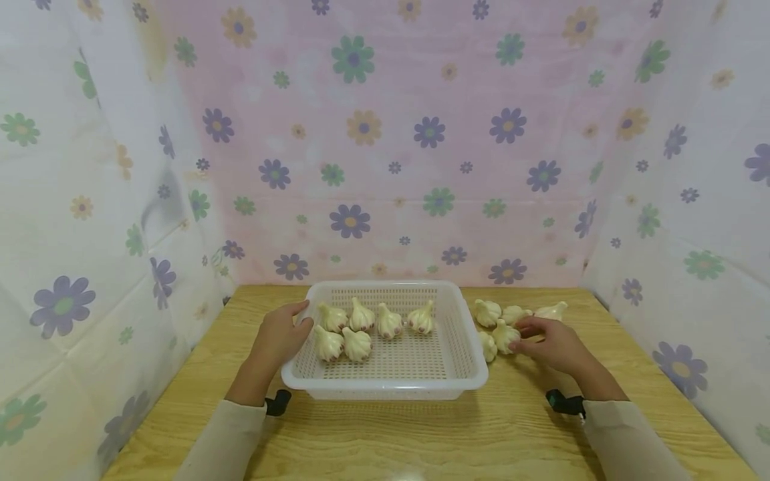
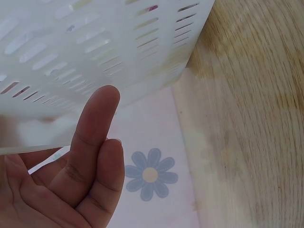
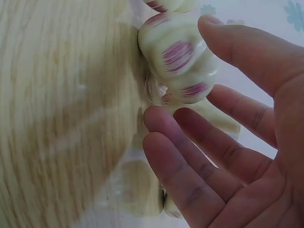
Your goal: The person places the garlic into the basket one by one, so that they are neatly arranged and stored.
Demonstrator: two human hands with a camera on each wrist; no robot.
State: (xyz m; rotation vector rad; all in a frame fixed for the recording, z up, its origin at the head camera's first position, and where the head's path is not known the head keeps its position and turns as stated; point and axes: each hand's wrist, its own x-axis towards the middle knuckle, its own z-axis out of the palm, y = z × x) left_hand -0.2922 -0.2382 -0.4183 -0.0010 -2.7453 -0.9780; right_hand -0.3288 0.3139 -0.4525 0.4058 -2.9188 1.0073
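Note:
A white plastic basket (image 1: 394,384) with slotted walls stands on the wooden table, holding several garlic bulbs (image 1: 390,322). My left hand (image 1: 281,337) holds its left rim, the thumb on top and the fingers along the outer wall. In the left wrist view, one fingertip (image 2: 110,95) lies against the slotted side (image 2: 109,47). To the right of the basket my right hand (image 1: 553,344) is at a garlic bulb (image 1: 506,336), with thumb and index finger on either side of it. The right wrist view shows this purple-streaked bulb (image 3: 178,54) at the fingertips, the other fingers spread loosely.
More garlic bulbs (image 1: 487,312) lie beside the basket's right wall, one (image 1: 551,310) farther right behind my right hand. Flower-printed cloth (image 1: 391,133) encloses the back and both sides. Wooden tabletop (image 1: 385,434) stretches in front of the basket.

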